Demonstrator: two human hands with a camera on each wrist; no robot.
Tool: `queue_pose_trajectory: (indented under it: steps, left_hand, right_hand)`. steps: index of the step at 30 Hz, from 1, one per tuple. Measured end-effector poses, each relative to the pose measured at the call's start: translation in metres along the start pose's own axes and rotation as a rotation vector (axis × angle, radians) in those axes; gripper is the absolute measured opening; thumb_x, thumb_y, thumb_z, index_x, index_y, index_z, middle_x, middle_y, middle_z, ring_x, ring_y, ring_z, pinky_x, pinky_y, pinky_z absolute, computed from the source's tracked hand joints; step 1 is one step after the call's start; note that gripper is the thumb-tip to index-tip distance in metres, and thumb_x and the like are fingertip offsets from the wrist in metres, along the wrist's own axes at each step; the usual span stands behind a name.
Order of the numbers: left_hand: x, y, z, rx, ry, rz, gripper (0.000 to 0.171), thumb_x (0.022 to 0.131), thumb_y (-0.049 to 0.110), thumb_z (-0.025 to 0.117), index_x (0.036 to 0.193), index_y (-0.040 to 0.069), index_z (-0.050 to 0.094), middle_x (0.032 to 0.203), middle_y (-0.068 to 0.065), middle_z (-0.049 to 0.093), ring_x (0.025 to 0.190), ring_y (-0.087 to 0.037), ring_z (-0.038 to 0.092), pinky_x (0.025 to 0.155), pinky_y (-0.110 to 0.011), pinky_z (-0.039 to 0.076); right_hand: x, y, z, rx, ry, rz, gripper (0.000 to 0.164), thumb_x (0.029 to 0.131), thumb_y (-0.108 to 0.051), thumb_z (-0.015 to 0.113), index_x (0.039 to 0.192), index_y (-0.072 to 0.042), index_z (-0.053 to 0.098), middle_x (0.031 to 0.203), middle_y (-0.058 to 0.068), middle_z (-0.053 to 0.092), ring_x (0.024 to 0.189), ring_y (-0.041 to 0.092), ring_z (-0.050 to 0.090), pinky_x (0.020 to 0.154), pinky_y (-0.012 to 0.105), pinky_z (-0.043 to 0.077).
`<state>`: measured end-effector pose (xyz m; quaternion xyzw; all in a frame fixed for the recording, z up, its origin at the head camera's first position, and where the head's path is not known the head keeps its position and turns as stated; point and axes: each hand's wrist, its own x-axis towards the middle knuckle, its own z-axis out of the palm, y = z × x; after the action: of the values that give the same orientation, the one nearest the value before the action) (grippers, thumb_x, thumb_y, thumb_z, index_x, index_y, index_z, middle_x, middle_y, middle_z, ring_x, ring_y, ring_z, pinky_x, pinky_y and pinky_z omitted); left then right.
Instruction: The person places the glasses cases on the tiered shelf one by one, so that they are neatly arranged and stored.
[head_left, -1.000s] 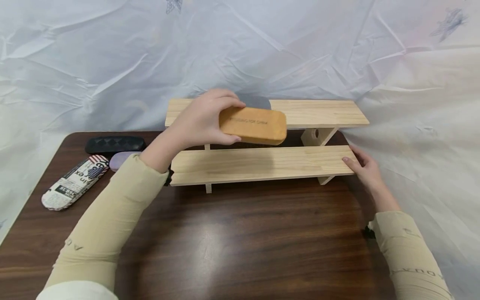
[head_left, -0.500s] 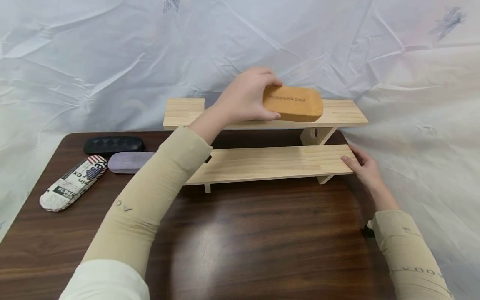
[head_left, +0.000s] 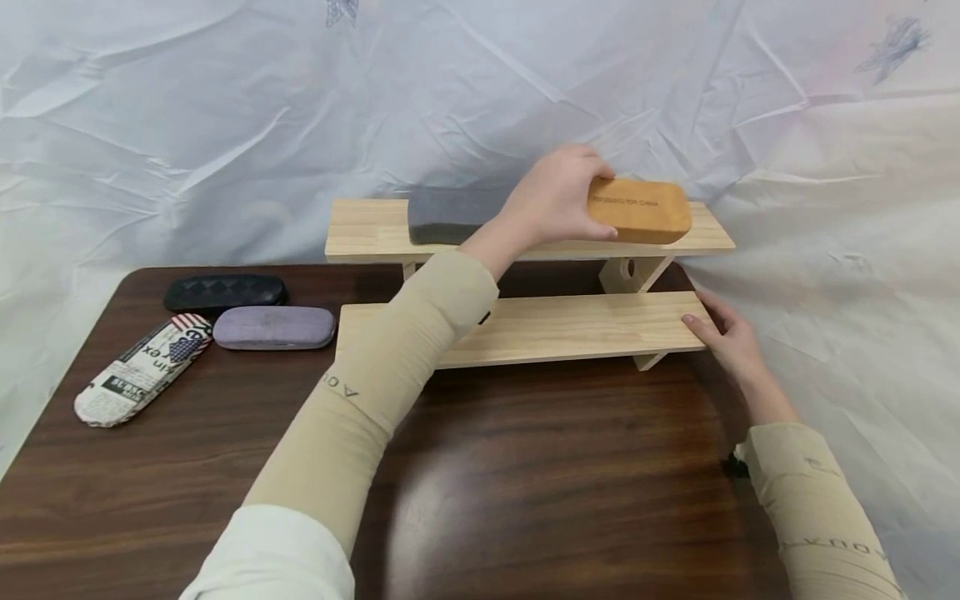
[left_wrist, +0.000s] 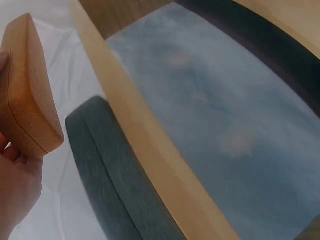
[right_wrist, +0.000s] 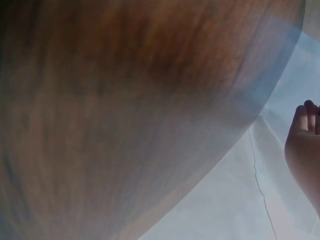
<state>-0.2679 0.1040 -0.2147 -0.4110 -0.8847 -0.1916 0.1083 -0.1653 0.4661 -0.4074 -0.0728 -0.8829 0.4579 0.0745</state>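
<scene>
My left hand grips one end of an orange glasses case with printed lettering. The case is at the right part of the upper board of a two-tier wooden shelf; whether it touches the board I cannot tell. Left of it, partly behind my left arm, a dark grey glasses case lies on that board. In the left wrist view the orange case appears apart from the grey case. My right hand holds the right end of the lower board, thumb on top.
On the left of the brown table lie a black quilted glasses case, a purple glasses case and a white printed one. A wrinkled pale sheet hangs behind the shelf.
My left hand has carried the orange case rightwards and upwards from in front of the shelf to the upper board. The grey and purple cases are less covered. My right hand stays put.
</scene>
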Motion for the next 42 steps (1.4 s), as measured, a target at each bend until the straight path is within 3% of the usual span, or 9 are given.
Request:
queue_pose_trajectory:
  steps: [6,15,20,23,26,30,36,42]
  left_hand:
    - [0.013,0.007,0.010,0.049,-0.048,-0.009,0.068,0.086,0.050,0.084,0.140,0.011,0.068,0.131,0.000,0.067,0.117,-0.015,0.058,0.107,-0.026,0.047]
    - [0.012,-0.002,0.022,-0.012,-0.108,-0.090,0.058,0.088,0.046,0.085,0.131,0.011,0.072,0.122,0.001,0.066,0.108,-0.013,0.055,0.104,-0.027,0.049]
    - [0.010,-0.006,0.025,-0.053,-0.120,-0.118,0.039,0.089,0.045,0.084,0.105,0.013,0.068,0.100,0.003,0.053,0.095,-0.013,0.046,0.087,-0.026,0.044]
    - [0.010,-0.008,0.027,-0.082,-0.124,-0.146,0.040,0.089,0.046,0.084,0.095,0.014,0.061,0.095,0.002,0.048,0.091,-0.013,0.044,0.081,-0.026,0.039]
    - [0.011,-0.009,0.027,-0.105,-0.139,-0.189,0.040,0.089,0.047,0.083,0.100,0.014,0.063,0.100,0.003,0.054,0.092,-0.013,0.048,0.083,-0.025,0.043]
    - [0.012,-0.009,0.026,-0.104,-0.162,-0.230,0.045,0.089,0.048,0.083,0.113,0.013,0.068,0.113,0.003,0.062,0.097,-0.012,0.052,0.089,-0.026,0.048]
    - [0.016,-0.008,0.025,-0.085,-0.180,-0.250,0.048,0.089,0.050,0.083,0.116,0.012,0.068,0.114,0.002,0.061,0.098,-0.013,0.051,0.088,-0.026,0.048]
    - [0.018,-0.008,0.025,-0.076,-0.187,-0.256,0.052,0.089,0.051,0.083,0.120,0.011,0.069,0.121,0.002,0.062,0.104,-0.012,0.052,0.097,-0.027,0.051]
  right_hand:
    - [-0.001,-0.002,0.000,-0.013,-0.003,0.002,0.070,0.107,-0.027,0.064,0.164,-0.001,0.035,0.157,0.012,0.048,0.109,-0.014,0.047,0.089,-0.001,0.041]
    - [-0.006,-0.008,0.001,0.007,0.001,-0.025,0.070,0.106,-0.028,0.066,0.163,0.000,0.037,0.147,-0.002,0.054,0.108,-0.013,0.049,0.088,0.000,0.042]
    - [-0.007,-0.009,0.002,0.000,0.000,-0.012,0.070,0.106,-0.029,0.066,0.164,-0.001,0.037,0.154,0.010,0.051,0.109,-0.013,0.048,0.089,-0.001,0.041]
    - [-0.007,-0.009,0.002,-0.010,-0.006,0.002,0.071,0.106,-0.031,0.065,0.164,-0.002,0.036,0.161,0.020,0.045,0.111,-0.013,0.047,0.089,-0.001,0.041]
    - [-0.007,-0.008,0.003,-0.016,-0.010,0.007,0.071,0.107,-0.031,0.065,0.164,-0.002,0.035,0.165,0.027,0.040,0.112,-0.012,0.047,0.089,-0.002,0.040]
    - [-0.008,-0.008,0.003,-0.012,-0.010,0.006,0.071,0.107,-0.031,0.065,0.164,-0.001,0.035,0.167,0.028,0.037,0.117,-0.012,0.047,0.090,-0.003,0.040]
    - [-0.008,-0.009,0.003,-0.003,-0.006,-0.002,0.071,0.107,-0.030,0.064,0.165,-0.002,0.035,0.167,0.026,0.038,0.117,-0.012,0.047,0.091,-0.002,0.040]
    - [-0.007,-0.007,0.002,-0.004,-0.005,-0.002,0.071,0.107,-0.030,0.065,0.164,-0.001,0.035,0.167,0.028,0.037,0.117,-0.012,0.047,0.090,-0.002,0.040]
